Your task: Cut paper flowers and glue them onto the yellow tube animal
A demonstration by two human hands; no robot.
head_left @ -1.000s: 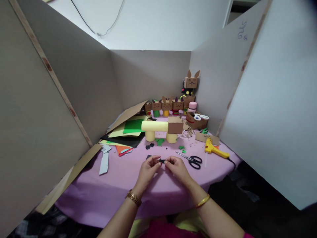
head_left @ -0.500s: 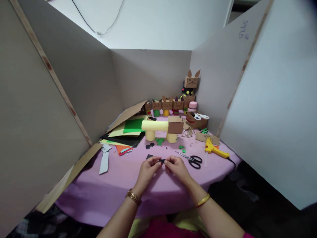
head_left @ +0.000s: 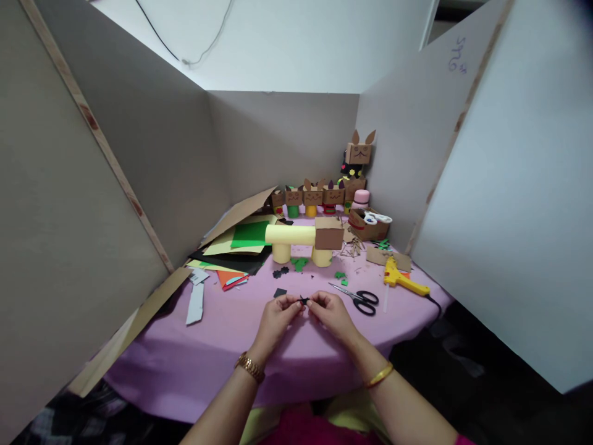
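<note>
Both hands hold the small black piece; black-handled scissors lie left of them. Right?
Wrong side: the head view shows the black-handled scissors to the right of both the left hand and right hand, which do hold the small black piece.

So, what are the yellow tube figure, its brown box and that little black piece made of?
Yellow tube figure: probably rolled paper or thin card, matt, judging by its smooth, even curves.
Brown box: likely cardboard, with dull, flat faces and straight edges.
Black piece, pinched between the left hand and right hand: perhaps matt paper, since it looks thin; too small to be sure.
</note>
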